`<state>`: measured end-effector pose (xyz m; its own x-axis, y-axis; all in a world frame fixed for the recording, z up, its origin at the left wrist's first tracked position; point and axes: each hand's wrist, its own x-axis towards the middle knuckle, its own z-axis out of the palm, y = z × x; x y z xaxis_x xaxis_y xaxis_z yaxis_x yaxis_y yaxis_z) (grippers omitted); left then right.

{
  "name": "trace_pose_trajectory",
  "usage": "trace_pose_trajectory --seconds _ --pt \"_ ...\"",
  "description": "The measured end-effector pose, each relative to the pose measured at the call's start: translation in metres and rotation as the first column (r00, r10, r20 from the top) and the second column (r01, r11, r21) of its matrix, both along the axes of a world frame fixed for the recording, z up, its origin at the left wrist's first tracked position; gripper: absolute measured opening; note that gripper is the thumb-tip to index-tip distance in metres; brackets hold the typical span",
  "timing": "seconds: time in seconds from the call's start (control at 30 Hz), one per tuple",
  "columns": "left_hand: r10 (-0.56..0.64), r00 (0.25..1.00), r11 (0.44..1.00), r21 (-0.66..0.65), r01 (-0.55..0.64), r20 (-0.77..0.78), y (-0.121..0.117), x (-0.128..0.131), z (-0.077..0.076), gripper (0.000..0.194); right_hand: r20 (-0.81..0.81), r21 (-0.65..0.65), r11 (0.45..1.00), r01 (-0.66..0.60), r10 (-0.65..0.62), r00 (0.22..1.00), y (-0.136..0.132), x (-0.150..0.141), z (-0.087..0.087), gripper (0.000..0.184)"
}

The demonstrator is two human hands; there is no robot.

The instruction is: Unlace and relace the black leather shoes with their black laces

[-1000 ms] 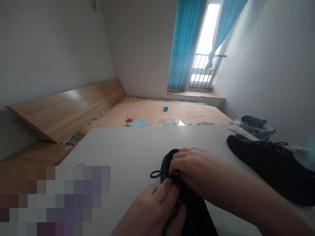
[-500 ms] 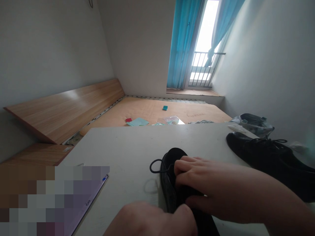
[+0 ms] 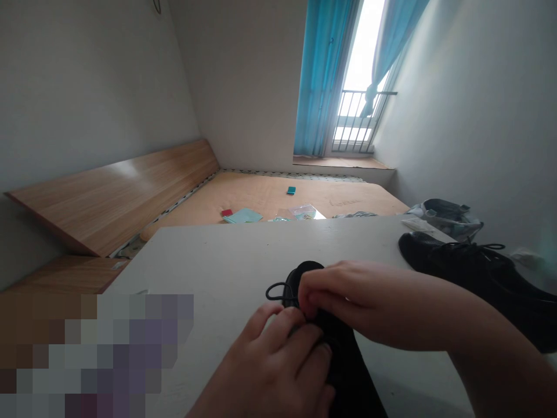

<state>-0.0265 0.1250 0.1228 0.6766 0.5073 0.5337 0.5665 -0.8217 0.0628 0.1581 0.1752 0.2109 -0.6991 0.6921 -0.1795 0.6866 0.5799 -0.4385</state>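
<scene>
A black lace-up shoe [image 3: 354,371] lies on the white table, its toe pointing away from me. My right hand [image 3: 343,287] is closed in a pinch over the lacing near the toe. Out to the left of its fingertips sticks a thin black shoelace [image 3: 275,292] in a loop. Just below, my left hand [image 3: 278,360] has its fingers curled over the lacing, with dark lace showing by them. Both sets of fingertips are partly hidden against the black shoe. The matching black shoe [image 3: 474,278] sits at the right, with its lace tied.
The white table [image 3: 209,261] spans the front. A blurred-out patch [image 3: 96,348] covers the lower left. Behind are a bed [image 3: 348,194] with small items, a wooden headboard [image 3: 126,186] and a blue curtain [image 3: 319,81]. A fabric bag [image 3: 452,217] stands beyond the right shoe.
My left hand has moved up and forward from the near edge onto the lacing. My right hand has shifted slightly up and left, its fingers now pinched together.
</scene>
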Motion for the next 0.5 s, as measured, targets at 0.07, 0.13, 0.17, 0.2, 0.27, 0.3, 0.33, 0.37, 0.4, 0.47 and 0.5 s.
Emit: trace_pose_trajectory --seconds 0.07,0.13,0.17,0.2,0.27,0.3,0.33,0.37,0.4,0.47,0.5 --pt "0.067 0.998 0.997 -0.038 -0.067 -0.009 0.001 0.0 0.002 0.014 -0.054 0.069 0.994 0.088 -0.085 0.995 0.0 0.001 0.002 0.021" --pt "0.073 0.997 0.994 -0.086 -0.074 -0.014 -0.001 0.0 0.005 0.011 -0.113 0.113 0.983 0.145 -0.132 0.985 0.0 0.002 0.005 0.02" --pt "0.058 0.998 0.994 -0.092 -0.057 0.011 -0.001 0.001 0.006 0.008 -0.141 0.123 0.98 0.156 -0.138 0.98 -0.001 0.003 0.007 0.02" --pt "0.037 0.999 0.995 -0.094 -0.033 0.038 -0.002 0.001 0.007 0.007 -0.164 0.128 0.979 0.158 -0.136 0.977 -0.002 0.003 0.009 0.019" --pt "-0.022 0.995 0.998 -0.063 0.028 0.098 -0.001 0.002 0.007 0.014 -0.192 0.133 0.978 0.16 -0.133 0.972 -0.005 0.004 0.013 0.019" --pt "-0.042 0.992 0.998 -0.036 0.046 0.116 0.0 0.003 0.005 0.018 -0.204 0.14 0.977 0.16 -0.13 0.97 -0.006 0.004 0.014 0.019" --pt "-0.054 0.992 0.999 -0.004 0.055 0.116 0.001 0.003 0.003 0.02 -0.212 0.151 0.976 0.159 -0.125 0.969 -0.007 0.004 0.015 0.019" --pt "-0.065 0.993 0.998 0.03 0.062 0.099 0.002 0.004 0.0 0.021 -0.213 0.16 0.975 0.155 -0.119 0.97 -0.007 0.003 0.015 0.019" --pt "-0.074 0.995 0.995 0.065 0.07 0.067 0.003 0.004 -0.003 0.021 -0.207 0.163 0.975 0.15 -0.115 0.972 -0.008 0.003 0.015 0.02" --pt "-0.084 0.996 0.99 0.109 0.085 -0.013 0.004 0.004 -0.007 0.02 -0.197 0.167 0.977 0.135 -0.101 0.975 -0.009 0.002 0.013 0.021" --pt "-0.089 0.995 0.989 0.115 0.093 -0.038 0.005 0.004 -0.008 0.021 -0.194 0.167 0.977 0.129 -0.096 0.976 -0.009 0.001 0.012 0.021"
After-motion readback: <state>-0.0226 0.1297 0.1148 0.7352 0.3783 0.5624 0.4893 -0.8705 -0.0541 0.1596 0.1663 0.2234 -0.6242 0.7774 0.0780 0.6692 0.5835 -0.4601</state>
